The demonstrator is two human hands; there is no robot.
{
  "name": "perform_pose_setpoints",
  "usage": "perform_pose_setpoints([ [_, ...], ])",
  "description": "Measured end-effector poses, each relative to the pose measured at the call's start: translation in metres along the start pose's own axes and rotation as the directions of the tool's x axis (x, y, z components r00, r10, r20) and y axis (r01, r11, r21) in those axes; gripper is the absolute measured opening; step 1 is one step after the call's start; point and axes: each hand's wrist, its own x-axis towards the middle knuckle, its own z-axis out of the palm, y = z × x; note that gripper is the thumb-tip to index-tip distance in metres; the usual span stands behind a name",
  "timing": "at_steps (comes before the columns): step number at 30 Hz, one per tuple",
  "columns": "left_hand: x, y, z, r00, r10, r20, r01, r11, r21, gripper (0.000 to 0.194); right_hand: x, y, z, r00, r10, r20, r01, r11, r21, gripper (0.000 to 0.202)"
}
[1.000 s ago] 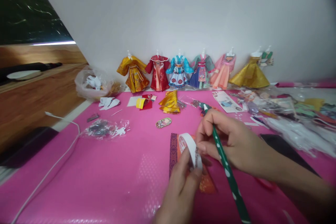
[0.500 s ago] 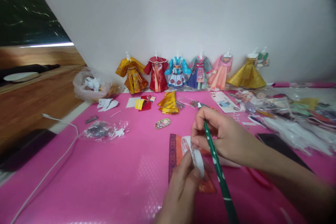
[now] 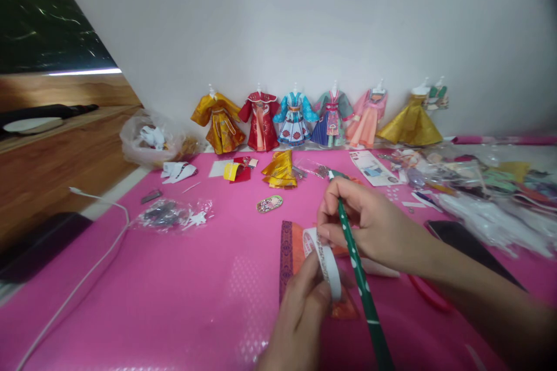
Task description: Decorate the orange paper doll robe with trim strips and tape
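Toward the left of the glossy pink tabletop [image 3: 195,278] runs one thin white cable [image 3: 104,250]; beyond, seven small colourful fabric garments [image 3: 296,123] on white forms line the pale wall [image 3: 278,11]. Nearer the middle, above one orange-and-purple patterned cloth [image 3: 286,255], the left hand [image 3: 300,307] pinches one white ring-shaped tape roll [image 3: 332,275]. It looks light, fairly stiff and smooth, likely to bend if squeezed hard; its rims seem the best hold. Rightward, the right hand [image 3: 365,214] pinches at the roll's upper edge, also gripping one green, white-spotted pencil [image 3: 363,290].
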Motion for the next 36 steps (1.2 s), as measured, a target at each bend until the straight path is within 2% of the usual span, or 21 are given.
perform_pose_setpoints([
  [18, -0.0002, 0.0036, 0.0003, 1.0, -0.007, 0.015, 0.007, 1.0, -0.017, 0.043, -0.0003, -0.0006, -0.0003, 1.0, 0.005, -0.02, -0.006, 0.999, -0.037, 0.027],
  [28, 0.0005, 0.0011, 0.0021, 1.0, 0.022, -0.01, -0.022, 1.0, -0.01, 0.047, -0.0008, 0.0002, -0.0011, 1.0, -0.004, -0.013, 0.004, 1.0, -0.029, 0.028],
  [36, -0.0029, 0.0012, 0.0031, 0.999, -0.01, -0.037, 0.01, 1.0, 0.024, 0.049, -0.0013, -0.0007, -0.0019, 1.0, 0.002, -0.021, -0.004, 0.997, -0.078, 0.025],
])
